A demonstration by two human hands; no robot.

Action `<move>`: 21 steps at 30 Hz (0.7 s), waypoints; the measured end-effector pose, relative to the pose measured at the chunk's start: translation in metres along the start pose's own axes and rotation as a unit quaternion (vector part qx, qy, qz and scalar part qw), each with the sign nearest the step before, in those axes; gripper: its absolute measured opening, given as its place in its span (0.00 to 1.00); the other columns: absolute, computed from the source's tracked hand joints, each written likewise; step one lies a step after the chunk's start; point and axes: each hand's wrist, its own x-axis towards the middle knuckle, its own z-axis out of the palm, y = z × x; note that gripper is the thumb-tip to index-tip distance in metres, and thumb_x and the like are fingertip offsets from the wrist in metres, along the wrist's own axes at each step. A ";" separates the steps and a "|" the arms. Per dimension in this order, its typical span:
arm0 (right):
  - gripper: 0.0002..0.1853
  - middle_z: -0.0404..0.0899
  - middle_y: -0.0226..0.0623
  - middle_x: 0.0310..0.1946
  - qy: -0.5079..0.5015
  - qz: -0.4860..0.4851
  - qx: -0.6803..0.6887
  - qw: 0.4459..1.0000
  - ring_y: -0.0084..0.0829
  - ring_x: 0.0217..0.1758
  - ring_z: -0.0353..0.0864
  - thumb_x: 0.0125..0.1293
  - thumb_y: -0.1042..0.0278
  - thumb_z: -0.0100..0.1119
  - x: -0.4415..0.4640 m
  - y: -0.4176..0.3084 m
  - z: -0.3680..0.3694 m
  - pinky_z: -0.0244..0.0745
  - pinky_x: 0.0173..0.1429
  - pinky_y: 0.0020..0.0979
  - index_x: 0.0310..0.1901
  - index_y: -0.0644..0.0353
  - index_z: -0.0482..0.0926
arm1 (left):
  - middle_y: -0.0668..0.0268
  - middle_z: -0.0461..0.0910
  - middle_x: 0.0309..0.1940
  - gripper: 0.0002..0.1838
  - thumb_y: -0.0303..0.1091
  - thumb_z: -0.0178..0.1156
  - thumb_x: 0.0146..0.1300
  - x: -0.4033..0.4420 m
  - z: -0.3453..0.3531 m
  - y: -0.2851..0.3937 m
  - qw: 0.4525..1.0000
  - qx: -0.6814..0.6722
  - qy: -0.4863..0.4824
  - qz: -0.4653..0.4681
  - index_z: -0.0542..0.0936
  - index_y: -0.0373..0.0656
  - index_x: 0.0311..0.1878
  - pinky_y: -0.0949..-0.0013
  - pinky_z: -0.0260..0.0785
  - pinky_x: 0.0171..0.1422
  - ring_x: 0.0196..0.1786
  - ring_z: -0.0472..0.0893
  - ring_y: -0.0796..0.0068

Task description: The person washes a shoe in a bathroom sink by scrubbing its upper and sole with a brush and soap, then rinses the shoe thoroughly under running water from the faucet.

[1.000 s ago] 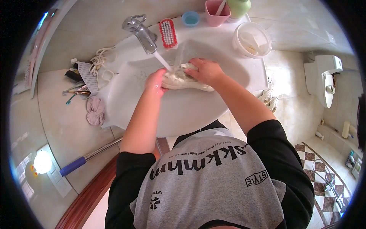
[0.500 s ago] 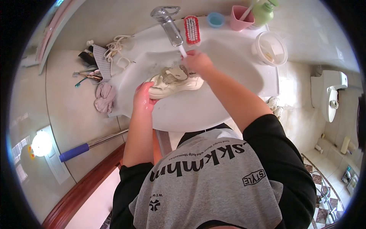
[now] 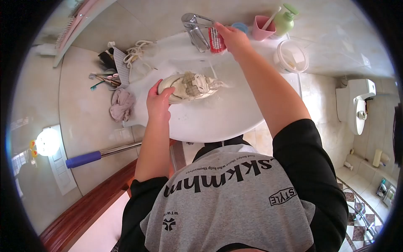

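Observation:
A wet cream-coloured shoe (image 3: 178, 91) is held over the white sink basin by my left hand (image 3: 158, 101), its thumb on top and fingers around the left end. The shoe's opening and light fabric face up, and water runs off its right end. My right hand (image 3: 235, 40) is up at the chrome faucet (image 3: 197, 35), its fingertips closed at the end of the lever handle. A red-rimmed scrub brush (image 3: 216, 40) with white bristles sits on the sink ledge, partly hidden behind that hand. A thin stream of water shows below the faucet.
White shoelaces (image 3: 137, 53) and a pinkish cloth (image 3: 121, 105) lie on the left. Along the back right stand a blue cup (image 3: 240, 27), a pink cup (image 3: 261, 33), a green pump bottle (image 3: 285, 23) and a clear tub (image 3: 291, 56). A blue-handled pole (image 3: 84, 159) leans at lower left.
My right hand has left the shoe and moved up to the faucet handle. My left hand still holds the shoe, now tilted differently. The stream from the faucet is thinner.

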 end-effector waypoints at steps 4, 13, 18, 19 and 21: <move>0.29 0.82 0.32 0.40 -0.130 0.191 0.089 0.969 0.28 0.37 0.80 0.69 0.34 0.55 -0.004 0.105 0.010 0.74 0.41 0.35 0.48 0.56 0.82 | 0.55 0.79 0.57 0.35 0.15 0.66 0.53 -0.010 -0.009 0.011 0.991 -0.001 -0.063 0.120 0.69 0.30 0.67 0.66 0.75 0.62 0.56 0.81 0.66; 0.44 0.76 0.38 0.63 -0.362 0.354 0.431 0.747 0.44 0.65 0.75 0.62 0.19 0.49 -0.063 0.151 0.045 0.65 0.71 0.53 0.67 0.48 0.71 | 0.56 0.78 0.58 0.36 0.11 0.63 0.50 0.004 -0.025 0.046 0.946 0.006 -0.256 0.200 0.71 0.31 0.67 0.65 0.71 0.67 0.60 0.79 0.66; 0.29 0.78 0.31 0.60 -0.280 0.260 0.473 0.794 0.33 0.62 0.77 0.68 0.37 0.59 -0.068 0.127 0.052 0.72 0.66 0.44 0.64 0.45 0.72 | 0.58 0.76 0.61 0.38 0.17 0.65 0.50 0.027 -0.024 0.045 0.934 -0.063 -0.292 0.198 0.70 0.38 0.69 0.56 0.69 0.69 0.63 0.76 0.61; 0.26 0.78 0.30 0.59 -0.245 0.227 0.495 0.802 0.31 0.60 0.77 0.69 0.43 0.62 -0.069 0.121 0.052 0.74 0.64 0.42 0.63 0.45 0.72 | 0.59 0.75 0.63 0.38 0.25 0.67 0.51 0.040 -0.025 0.026 0.951 -0.136 -0.242 0.137 0.69 0.42 0.70 0.51 0.68 0.69 0.65 0.75 0.59; 0.26 0.78 0.29 0.58 -0.238 0.179 0.521 0.800 0.29 0.60 0.77 0.70 0.53 0.64 -0.071 0.115 0.055 0.74 0.63 0.39 0.65 0.45 0.69 | 0.61 0.73 0.65 0.39 0.33 0.70 0.53 0.052 -0.029 -0.008 0.957 -0.211 -0.186 0.074 0.69 0.47 0.71 0.46 0.67 0.69 0.66 0.74 0.58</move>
